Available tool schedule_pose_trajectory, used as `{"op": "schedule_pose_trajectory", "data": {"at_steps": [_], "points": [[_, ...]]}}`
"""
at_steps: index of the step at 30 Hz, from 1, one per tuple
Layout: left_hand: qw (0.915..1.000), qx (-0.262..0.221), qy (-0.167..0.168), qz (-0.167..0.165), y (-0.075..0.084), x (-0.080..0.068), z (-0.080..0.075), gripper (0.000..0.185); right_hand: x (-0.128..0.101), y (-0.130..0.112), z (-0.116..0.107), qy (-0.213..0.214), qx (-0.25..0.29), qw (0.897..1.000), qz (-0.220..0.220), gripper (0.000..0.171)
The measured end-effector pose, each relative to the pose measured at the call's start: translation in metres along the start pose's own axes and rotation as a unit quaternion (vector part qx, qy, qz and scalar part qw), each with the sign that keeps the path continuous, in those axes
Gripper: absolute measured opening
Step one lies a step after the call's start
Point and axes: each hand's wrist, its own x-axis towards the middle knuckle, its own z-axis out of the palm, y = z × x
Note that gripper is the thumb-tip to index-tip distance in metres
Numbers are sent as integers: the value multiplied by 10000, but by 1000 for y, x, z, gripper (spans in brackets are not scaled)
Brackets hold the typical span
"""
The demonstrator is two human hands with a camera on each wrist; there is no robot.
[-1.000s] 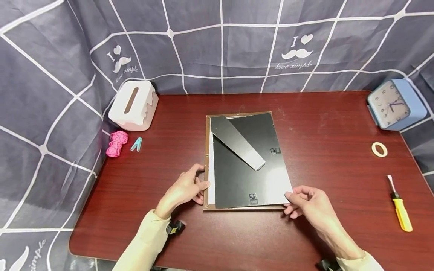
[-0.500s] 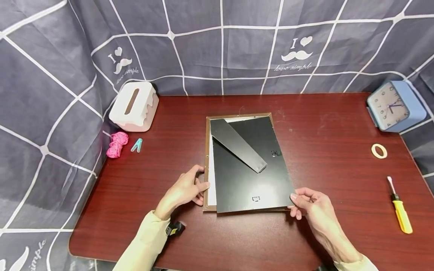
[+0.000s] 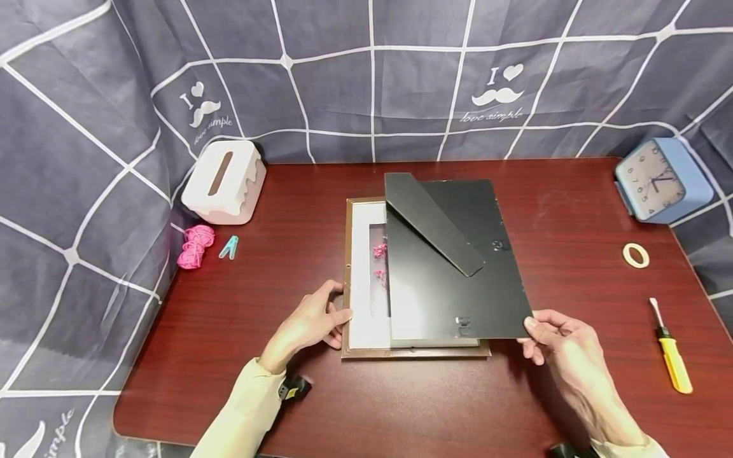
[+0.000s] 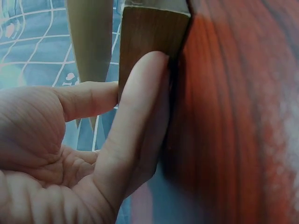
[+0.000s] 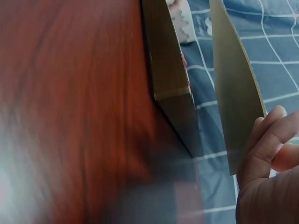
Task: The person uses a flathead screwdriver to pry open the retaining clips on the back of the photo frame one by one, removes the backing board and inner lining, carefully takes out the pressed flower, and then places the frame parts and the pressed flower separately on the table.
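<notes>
Seemingly partway: with the left hand, pinches the frame, flat on the table, at its left edge; leaves white mat and pink flowers partly bared; holds the black back panel by a corner pinched in the right hand, off but overlapping the frame.

The head view looks forward and down, while 2 wrist views (both close up) share the brown frame.

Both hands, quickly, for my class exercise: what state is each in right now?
Left hand: holding the picture frame by its left edge.
Right hand: pinching the black backboard by its near right corner.
</notes>
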Motion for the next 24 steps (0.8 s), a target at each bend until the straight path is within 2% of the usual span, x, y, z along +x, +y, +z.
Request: {"op": "schedule_pose_trajectory", "data": {"at_steps": [6, 13, 18, 24], "points": [[10000, 43, -7, 65, -1, -1, 0, 53, 10, -8, -21, 265, 232, 9992, -189, 27], [9999, 33, -50, 148, -2, -2, 0, 53, 26, -25, -54, 556, 605, 9965, -169, 22], [9999, 32, -42, 118, -2, -2, -1, 53, 40, -38, -80, 856, 412, 9954, -97, 21], [9998, 90, -82, 165, -3, -1, -1, 53, 58, -50, -102, 977, 333, 9946, 90, 29]]}}
